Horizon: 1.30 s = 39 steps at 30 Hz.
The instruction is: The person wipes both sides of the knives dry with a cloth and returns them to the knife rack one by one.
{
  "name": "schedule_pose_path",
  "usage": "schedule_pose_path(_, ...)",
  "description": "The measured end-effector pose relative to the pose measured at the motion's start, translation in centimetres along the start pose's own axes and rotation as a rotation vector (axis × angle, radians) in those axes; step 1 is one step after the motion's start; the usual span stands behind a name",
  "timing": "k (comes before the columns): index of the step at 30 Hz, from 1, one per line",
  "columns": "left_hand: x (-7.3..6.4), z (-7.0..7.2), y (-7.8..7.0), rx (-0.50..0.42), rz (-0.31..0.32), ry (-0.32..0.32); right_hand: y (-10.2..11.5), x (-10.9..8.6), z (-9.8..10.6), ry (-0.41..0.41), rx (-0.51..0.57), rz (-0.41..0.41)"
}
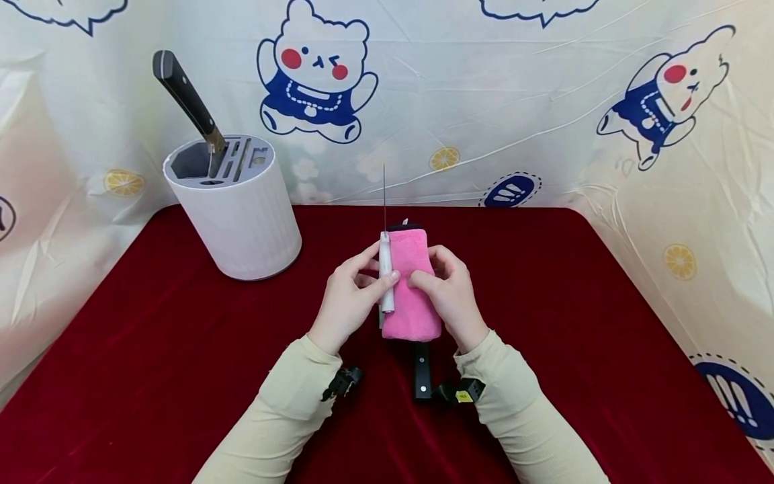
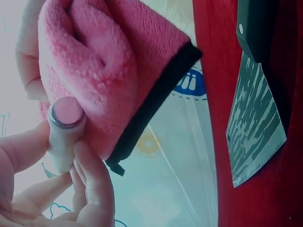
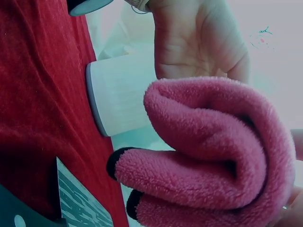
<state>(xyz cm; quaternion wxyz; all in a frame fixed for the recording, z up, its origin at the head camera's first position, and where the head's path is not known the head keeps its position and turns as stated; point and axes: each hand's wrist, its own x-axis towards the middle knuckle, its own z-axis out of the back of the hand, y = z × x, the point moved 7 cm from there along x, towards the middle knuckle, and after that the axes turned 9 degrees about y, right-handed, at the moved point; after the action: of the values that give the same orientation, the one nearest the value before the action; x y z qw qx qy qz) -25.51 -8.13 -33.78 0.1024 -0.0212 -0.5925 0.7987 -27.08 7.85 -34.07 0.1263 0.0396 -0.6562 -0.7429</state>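
Note:
My left hand (image 1: pixel 346 296) grips the pale handle of a knife (image 1: pixel 385 296), whose thin blade points away from me, seen edge-on. Against that handle lies a folded pink towel (image 1: pixel 412 316) with a black edge. My right hand (image 1: pixel 455 299) pinches the towel from its right side, thumb on top. In the right wrist view the towel (image 3: pixel 213 184) shows several thick folds and hides some of the fingers. Below the hands, a cleaver (image 2: pixel 255 118) with a black handle lies on the red cloth; in the head view only its handle (image 1: pixel 421 373) shows.
A white round knife block (image 1: pixel 242 228) stands at the back left of the red-covered table (image 1: pixel 121 363). A black-handled knife (image 1: pixel 187 97) leans in its large slot. Behind the table hangs a printed curtain (image 1: pixel 423 87) with bears.

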Motion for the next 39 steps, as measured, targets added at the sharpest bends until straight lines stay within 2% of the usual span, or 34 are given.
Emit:
schedule_pose_path(17, 0.05, 0.22, 0.07, -0.015, 0.014, 0.012, 0.10, 0.01, -0.09, 0.064, -0.034, -0.042)
schedule_pose_path(39, -0.24, 0.33, -0.43, 0.026, 0.009, 0.001, -0.01, 0.13, -0.02, 0.044, 0.016, -0.029)
